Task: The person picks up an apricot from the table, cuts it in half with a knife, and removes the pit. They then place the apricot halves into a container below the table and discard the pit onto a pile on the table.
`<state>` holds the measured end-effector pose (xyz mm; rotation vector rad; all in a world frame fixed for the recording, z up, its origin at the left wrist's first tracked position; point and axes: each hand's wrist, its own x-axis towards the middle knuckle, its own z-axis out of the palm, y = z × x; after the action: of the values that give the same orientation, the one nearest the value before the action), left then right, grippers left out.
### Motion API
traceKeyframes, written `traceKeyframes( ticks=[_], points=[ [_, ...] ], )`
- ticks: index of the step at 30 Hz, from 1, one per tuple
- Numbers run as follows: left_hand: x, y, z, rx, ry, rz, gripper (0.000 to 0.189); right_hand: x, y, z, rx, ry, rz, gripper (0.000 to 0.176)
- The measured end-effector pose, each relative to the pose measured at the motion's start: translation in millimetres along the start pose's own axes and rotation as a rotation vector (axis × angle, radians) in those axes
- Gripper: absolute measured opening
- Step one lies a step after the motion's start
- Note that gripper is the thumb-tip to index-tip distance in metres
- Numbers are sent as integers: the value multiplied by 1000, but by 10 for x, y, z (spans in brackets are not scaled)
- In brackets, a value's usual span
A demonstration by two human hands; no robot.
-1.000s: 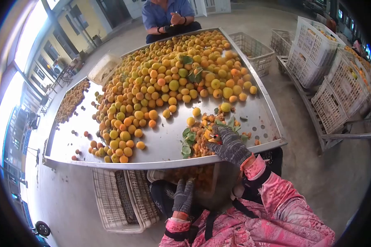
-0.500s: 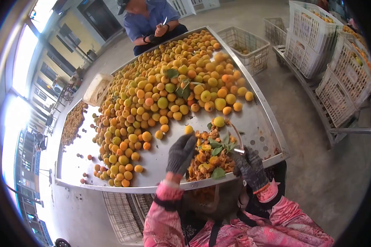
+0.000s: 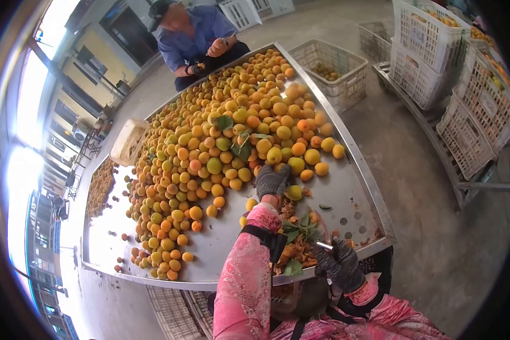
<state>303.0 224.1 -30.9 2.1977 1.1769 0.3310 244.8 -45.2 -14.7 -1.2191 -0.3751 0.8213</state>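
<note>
My left hand [image 3: 272,180], in a dark knit glove and pink sleeve, reaches across the steel table [image 3: 357,175] to the near edge of the big apricot heap [image 3: 232,130]. Its fingers curl down over the fruit, and a yellow-green apricot [image 3: 293,192] lies just right of it; whether it grips one is hidden. My right hand [image 3: 340,262], gloved too, sits at the table's near rim, closed around a small knife [image 3: 323,245] whose metal tip pokes out. Between my hands lies a pile of cut apricot pieces and leaves [image 3: 297,241].
A person in a blue shirt [image 3: 195,34] works at the far end. White crates [image 3: 428,39] stack on a rack at right; a crate with some fruit [image 3: 328,68] stands on the floor. A white tub [image 3: 128,141] and cut fruit [image 3: 99,184] sit left.
My left hand came up from below the table and stretched out to the heap's edge. My right hand drew back from the scrap pile to the near rim.
</note>
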Motion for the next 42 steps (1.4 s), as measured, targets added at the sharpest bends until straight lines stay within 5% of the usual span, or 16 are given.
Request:
traceKeyframes(
  ticks=[2,4,8,10,12,14,18,22,24,27,34,37,39,42],
  points=[
    [-70,-58,-109,-56,-60,10,54,17,-74,-3,118,17,50,20],
    [-322,-18,-350,-921,-382,63,49,37,-131,7,241,28,106,21],
    [-909,33,-839,-1102,-414,290,58,109,-223,62,207,7,172,24],
    [-1287,91,-1044,-1308,-461,281,59,133,-258,170,-99,23,-92,18],
    [-1541,43,-1115,-1389,-499,251,63,74,-300,272,-109,-44,-143,18],
    [-1733,35,-1153,-1411,-495,231,66,-57,-548,441,-381,-86,-80,29],
    [-2013,-85,-1092,-1438,-288,182,70,-158,-500,560,-524,-199,-378,29],
    [-2181,-170,-1121,-1463,-200,157,66,-272,-509,710,-502,-195,-371,29],
    [-2286,-205,-1160,-1486,-214,189,65,-350,-527,844,-167,-155,-217,29],
    [-2401,-213,-1208,-1436,-204,95,64,-358,-400,776,-507,-194,-295,31],
    [-2584,-225,-1286,-1404,-83,76,52,-381,-310,756,-415,-247,-256,31],
    [-2636,-146,-1294,-1486,-16,30,56,-441,-349,751,-646,-261,-351,32],
    [-2660,-170,-1299,-1538,15,-9,56,-473,-341,742,-1126,-154,-1174,33],
    [-2678,-274,-1241,-1460,-7,6,52,-497,-329,773,-995,-288,-1016,32]
  ],
)
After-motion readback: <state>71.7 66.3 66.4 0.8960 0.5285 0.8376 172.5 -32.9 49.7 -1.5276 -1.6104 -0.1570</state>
